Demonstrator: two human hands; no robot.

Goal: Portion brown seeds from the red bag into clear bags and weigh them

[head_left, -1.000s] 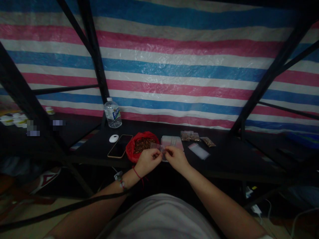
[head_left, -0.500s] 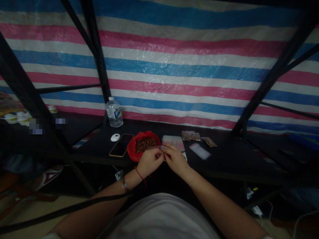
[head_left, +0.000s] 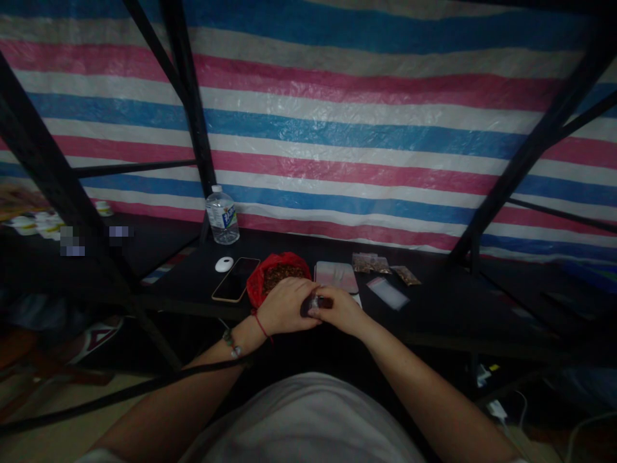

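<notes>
My left hand [head_left: 284, 307] and my right hand [head_left: 343, 311] meet at the front edge of the black table. Their fingers curl around a small clear plastic bag [head_left: 314, 302], of which only a glossy bit shows between them. Just behind my left hand stands an open red plastic bag [head_left: 258, 283] full of small brown pieces [head_left: 282, 275]. A flat, pale digital scale [head_left: 336, 275] lies just beyond my right hand. To its right are a stack of clear empty bags [head_left: 387, 293] and several filled small bags [head_left: 370, 262].
Left of the red bag lie a phone [head_left: 236, 280] and a white mouse-like oval object [head_left: 223, 264]. A clear plastic bottle [head_left: 222, 217] stands behind them. Black metal posts [head_left: 190, 109] frame the table. White bottles [head_left: 45, 225] stand at far left, before striped sheeting [head_left: 347, 128].
My hands have turned and cupped together around the small bag. The left fingers now stretch over toward the right hand, covering the front of the red bag.
</notes>
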